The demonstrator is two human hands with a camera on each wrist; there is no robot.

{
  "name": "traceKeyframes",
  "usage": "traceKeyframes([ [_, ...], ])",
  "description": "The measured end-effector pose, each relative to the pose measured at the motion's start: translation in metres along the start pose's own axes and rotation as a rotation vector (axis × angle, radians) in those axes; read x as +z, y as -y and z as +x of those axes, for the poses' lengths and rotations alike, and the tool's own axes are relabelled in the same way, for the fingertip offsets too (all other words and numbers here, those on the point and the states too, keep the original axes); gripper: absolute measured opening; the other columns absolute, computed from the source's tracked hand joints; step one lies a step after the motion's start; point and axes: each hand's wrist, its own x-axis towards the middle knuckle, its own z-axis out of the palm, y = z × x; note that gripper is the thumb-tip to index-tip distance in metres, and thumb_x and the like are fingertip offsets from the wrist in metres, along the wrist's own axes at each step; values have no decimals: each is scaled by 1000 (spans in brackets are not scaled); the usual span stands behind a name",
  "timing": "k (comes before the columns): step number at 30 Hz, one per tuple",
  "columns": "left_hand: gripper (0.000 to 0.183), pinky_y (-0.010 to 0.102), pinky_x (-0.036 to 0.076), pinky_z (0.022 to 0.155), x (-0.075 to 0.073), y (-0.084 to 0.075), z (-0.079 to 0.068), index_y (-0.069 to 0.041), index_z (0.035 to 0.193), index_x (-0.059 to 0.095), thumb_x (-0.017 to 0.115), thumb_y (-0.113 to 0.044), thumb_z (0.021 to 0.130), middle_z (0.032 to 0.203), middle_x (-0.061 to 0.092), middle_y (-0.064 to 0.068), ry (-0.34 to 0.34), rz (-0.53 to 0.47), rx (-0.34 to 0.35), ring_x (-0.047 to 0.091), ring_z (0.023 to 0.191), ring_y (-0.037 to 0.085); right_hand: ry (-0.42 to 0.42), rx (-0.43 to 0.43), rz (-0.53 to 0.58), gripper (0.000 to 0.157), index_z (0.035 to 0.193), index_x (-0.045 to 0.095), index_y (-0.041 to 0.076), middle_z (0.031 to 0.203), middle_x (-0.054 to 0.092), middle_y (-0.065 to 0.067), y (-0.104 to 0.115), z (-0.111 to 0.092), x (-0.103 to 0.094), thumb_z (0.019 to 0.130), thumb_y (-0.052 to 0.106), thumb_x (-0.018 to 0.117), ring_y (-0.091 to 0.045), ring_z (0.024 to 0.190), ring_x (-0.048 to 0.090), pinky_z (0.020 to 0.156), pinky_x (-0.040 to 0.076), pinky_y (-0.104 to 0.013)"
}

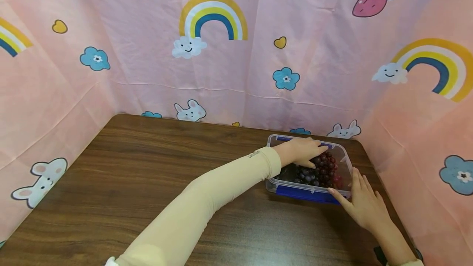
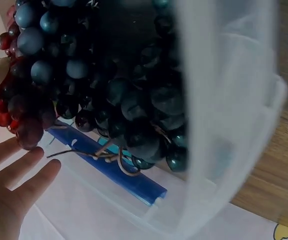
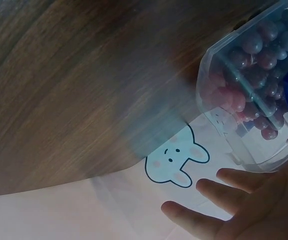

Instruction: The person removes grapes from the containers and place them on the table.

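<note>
A clear plastic box [image 1: 345,163] with blue clips stands at the right of the table. Inside lie dark grapes [image 1: 306,176] and red grapes [image 1: 327,165]. My left hand [image 1: 304,151] reaches over the box from the left, its fingers extended above the grapes. In the left wrist view, the spread fingers of the left hand [image 2: 11,185] are beside the red grapes [image 2: 29,131], with the thumb partly hidden. My right hand [image 1: 363,202] is at the box's right front corner, thumb by the front rim, fingers along the right end. The right wrist view shows straight, spread fingers [image 3: 224,195].
The box sits on a brown wooden table [image 1: 148,167]. Pink cloth [image 1: 229,69] printed with rainbows and rabbits hangs behind the table and on both sides. A small dark object [image 1: 380,254] shows beside the right forearm, too little visible to identify.
</note>
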Motion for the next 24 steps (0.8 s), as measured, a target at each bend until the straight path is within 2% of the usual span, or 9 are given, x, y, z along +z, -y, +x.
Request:
traceKeyframes([
  [8,81,31,38,121,-3,-7,11,-24,171,21,56,-59,105,172,29,3,1,50,10,40,153,21,-4,-2,-2,114,161,1,-16,161,18,-46,-1,0,1,103,72,45,-66,145,25,104,26,-87],
  [15,89,32,33,124,-1,-11,19,-28,172,10,55,-62,104,173,28,-1,69,62,-4,37,155,19,-7,-4,-5,114,162,2,-16,162,18,-46,-1,2,1,103,72,45,-66,146,25,104,26,-87],
  [20,92,32,28,127,0,-12,25,-29,172,7,58,-61,102,173,28,-2,75,32,-2,34,156,15,3,3,-12,115,161,2,-17,161,18,-47,-1,1,2,103,72,44,-67,145,25,104,25,-87],
  [24,94,32,27,127,0,-11,30,-32,172,8,63,-60,100,174,26,-3,81,-45,-18,30,158,16,-1,2,-16,115,161,3,-18,160,20,-48,-2,0,2,103,72,45,-66,145,26,104,26,-87],
])
